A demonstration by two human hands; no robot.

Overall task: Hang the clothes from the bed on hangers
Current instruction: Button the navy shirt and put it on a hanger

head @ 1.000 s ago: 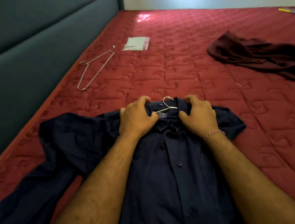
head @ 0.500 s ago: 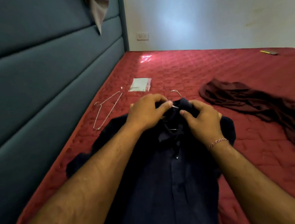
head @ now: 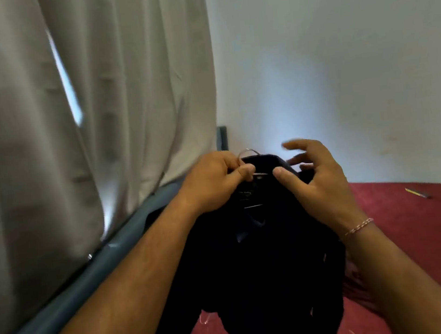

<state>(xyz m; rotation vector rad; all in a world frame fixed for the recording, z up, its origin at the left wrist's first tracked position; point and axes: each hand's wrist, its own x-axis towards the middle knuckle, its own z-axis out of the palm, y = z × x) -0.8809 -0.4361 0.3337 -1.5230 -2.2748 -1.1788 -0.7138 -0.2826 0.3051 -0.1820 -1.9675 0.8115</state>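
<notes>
Dim, motion-blurred, pale glow on far wall [head: 291,117]

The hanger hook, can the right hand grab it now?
Probably yes. The right hand is open beside the shirt collar, with bare air between its fingers and the hanger hook. Only the left hand, pinching the wire just below, crowds it.
</notes>
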